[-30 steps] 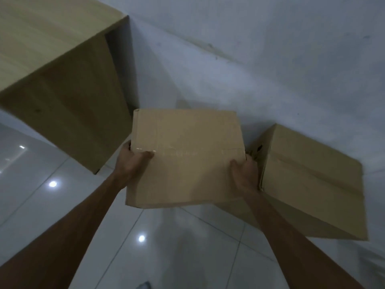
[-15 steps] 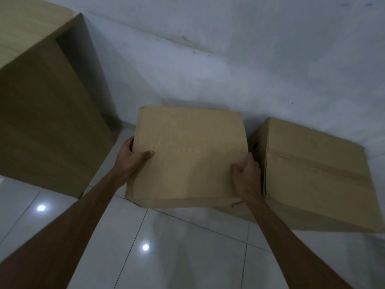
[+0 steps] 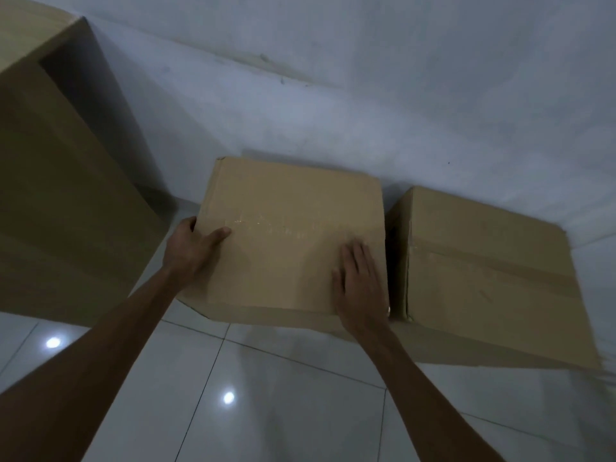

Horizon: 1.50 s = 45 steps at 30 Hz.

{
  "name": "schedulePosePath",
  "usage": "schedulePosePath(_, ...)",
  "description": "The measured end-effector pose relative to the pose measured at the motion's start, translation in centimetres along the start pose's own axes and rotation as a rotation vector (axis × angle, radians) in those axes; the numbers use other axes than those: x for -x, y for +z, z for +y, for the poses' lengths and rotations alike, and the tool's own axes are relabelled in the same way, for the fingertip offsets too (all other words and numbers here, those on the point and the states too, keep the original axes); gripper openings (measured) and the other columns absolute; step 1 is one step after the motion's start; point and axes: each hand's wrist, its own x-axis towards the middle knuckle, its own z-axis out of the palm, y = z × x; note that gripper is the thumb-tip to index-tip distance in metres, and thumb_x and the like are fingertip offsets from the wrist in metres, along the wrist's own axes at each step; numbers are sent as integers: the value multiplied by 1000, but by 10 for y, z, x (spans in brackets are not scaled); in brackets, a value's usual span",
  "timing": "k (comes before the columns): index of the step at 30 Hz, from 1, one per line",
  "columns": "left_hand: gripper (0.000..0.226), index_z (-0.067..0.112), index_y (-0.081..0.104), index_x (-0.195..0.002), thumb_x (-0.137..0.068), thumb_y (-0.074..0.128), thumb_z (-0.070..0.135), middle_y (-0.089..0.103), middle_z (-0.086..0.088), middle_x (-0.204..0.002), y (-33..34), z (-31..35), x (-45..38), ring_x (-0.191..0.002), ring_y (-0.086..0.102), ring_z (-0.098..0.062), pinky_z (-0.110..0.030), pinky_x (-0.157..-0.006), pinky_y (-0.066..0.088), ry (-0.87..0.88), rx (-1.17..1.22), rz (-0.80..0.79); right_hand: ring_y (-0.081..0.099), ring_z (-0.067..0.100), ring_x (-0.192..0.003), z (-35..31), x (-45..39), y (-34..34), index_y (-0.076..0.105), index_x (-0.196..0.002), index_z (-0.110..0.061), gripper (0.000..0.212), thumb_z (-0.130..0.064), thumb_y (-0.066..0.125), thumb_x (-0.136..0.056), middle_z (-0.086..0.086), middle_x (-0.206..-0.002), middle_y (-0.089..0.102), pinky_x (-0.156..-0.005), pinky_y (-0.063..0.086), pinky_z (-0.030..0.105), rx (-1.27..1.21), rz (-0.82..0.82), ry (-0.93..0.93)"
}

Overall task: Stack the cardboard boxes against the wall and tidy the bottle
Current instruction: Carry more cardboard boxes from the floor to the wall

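While left hand [image 3: 190, 251] is gripping the box [image 3: 293, 235] at its left edge | right hand [image 3: 358, 281] is lying flat, fingers straight, on its top | second box [image 3: 483, 271] is sitting just right.

Dim, bluish, wide-angle edge distortion

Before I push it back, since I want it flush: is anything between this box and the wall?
Nothing visible. The box under both hands sits close to the wall; its far base is hidden.
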Motion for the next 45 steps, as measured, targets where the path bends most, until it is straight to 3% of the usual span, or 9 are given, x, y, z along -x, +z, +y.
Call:
schedulePosePath(9, 84, 19, 45, -143, -74, 72, 59, 56, -9, -138, 24, 28, -26, -122, 55, -34, -58, -101, 46, 30, -68, -64, 30, 29, -144, 14, -7, 0, 45, -142, -4, 54, -32, 32, -98, 13, -153, 38, -117, 15, 32, -42, 30, 109)
schedulePosePath(17, 80, 16, 36, -147, -83, 69, 50, 49, -11, -145, 45, 50, -43, -127, 50, -35, -52, -105, 42, 47, -102, -85, 22, 24, -147, 27, -19, -1, 41, -145, -8, 51, -29, 41, -98, 9, -156, 33, -120, 20, 37, -78, 37, 160)
schedulePosePath(26, 74, 14, 45, -143, -83, 69, 50, 55, -10, -140, 35, 38, -28, -124, 53, -33, -49, -102, 44, 29, -108, -58, 21, 27, -147, 18, -15, -5, 41, -144, -6, 51, -28, 43, -97, 12, -156, 31, -119, 22, 41, -106, -19, 168)
schedulePosePath(31, 79, 11, 46, -141, -78, 76, 47, 56, -11, -138, 12, 12, 4, -120, 57, -31, -51, -100, 49, -27, -29, -74, 23, 29, -146, -12, -13, -12, 41, -143, -2, 57, -32, 40, -94, 16, -155, 32, -118, 18, 37, -200, -133, 35)
schedulePosePath(38, 74, 14, 39, -146, -85, 73, 36, 52, -5, -142, -26, -40, 61, -125, 52, -23, -29, -95, 40, -104, 61, -61, 27, 33, -143, -89, 7, 1, 40, -143, -1, 62, -39, 29, -96, 19, -152, 34, -117, 21, 38, -175, -252, -172)
schedulePosePath(45, 72, 15, 39, -145, -85, 72, 38, 52, -5, -141, -98, -136, 140, -124, 50, -21, -27, -95, 39, -180, 141, 14, 15, 31, -148, -182, 69, 19, 31, -147, -1, 56, -34, 35, -102, 19, -157, 25, -119, 12, 37, -220, -368, -341)
